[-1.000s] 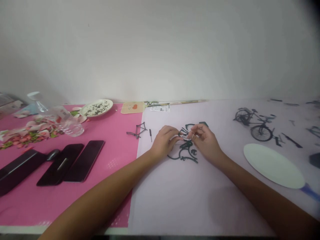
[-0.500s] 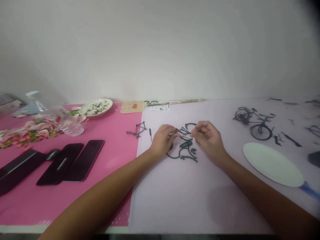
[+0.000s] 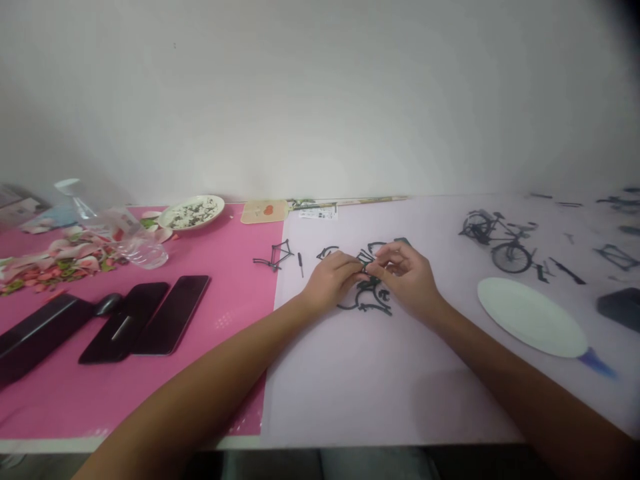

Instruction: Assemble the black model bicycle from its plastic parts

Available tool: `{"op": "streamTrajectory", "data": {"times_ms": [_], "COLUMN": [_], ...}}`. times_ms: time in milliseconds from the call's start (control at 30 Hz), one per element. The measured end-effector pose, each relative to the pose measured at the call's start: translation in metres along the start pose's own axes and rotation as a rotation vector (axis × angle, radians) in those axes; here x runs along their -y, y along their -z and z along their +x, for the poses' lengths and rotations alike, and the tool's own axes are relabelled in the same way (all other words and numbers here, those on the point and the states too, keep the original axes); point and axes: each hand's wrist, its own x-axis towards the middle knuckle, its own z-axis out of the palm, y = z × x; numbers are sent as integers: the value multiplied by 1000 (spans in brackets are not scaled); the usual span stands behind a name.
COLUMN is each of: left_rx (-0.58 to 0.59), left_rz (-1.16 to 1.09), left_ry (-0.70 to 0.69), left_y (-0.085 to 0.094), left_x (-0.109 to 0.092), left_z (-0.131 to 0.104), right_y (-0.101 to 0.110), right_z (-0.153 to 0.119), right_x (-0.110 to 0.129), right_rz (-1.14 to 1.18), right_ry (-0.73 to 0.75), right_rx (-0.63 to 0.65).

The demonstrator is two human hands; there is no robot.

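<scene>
My left hand [image 3: 333,281] is closed in a pinch over the pale sheet, its fingertips on a small dark model bicycle part [image 3: 364,257]. Right beside it, my right hand [image 3: 409,277] is also pinched, thumb and forefinger meeting the left fingertips at the same part. Much of that piece is hidden by the fingers. Just below the hands lie dark curved bicycle parts [image 3: 385,308], with another curved piece [image 3: 327,252] behind the left hand. To the left are a small bicycle frame [image 3: 281,253] and a tiny screwdriver [image 3: 301,264].
An assembled model bicycle [image 3: 500,240] and a white oval plate-like thing [image 3: 533,317] are on the right. Left, on pink, lie two phones [image 3: 173,317], a plastic bottle [image 3: 135,240] and a plate [image 3: 167,225] of small bits. A fly swatter [image 3: 265,211] lies by the wall.
My right hand has moved left, and the fingertips of both hands have come together. The curved piece behind the left hand now shows. The view has turned slightly right.
</scene>
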Motion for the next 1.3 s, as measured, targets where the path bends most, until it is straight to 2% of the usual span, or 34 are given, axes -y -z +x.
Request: {"op": "streamTrajectory", "data": {"times_ms": [400,533,767,1033,1300], "left_rx": [53,29,1,-59,-43], "left_rz": [24,39,47,-23,-63], "left_ry": [-23,-31,35,-20,-18], "left_y": [-2,-3,-3,-3,-4], "left_x": [-2,0,3,0,1], "left_z": [-2,-3,-3,-1,-4], "right_y": [2,1,-1,0,-1], "right_z": [1,1,1,3,3], "right_x": [3,3,3,-3,-3], "right_rz": [62,55,105,200,96], "right_ry": [-90,-97,-111,-159,-86], "right_rx": [12,1,8,30,1]}}
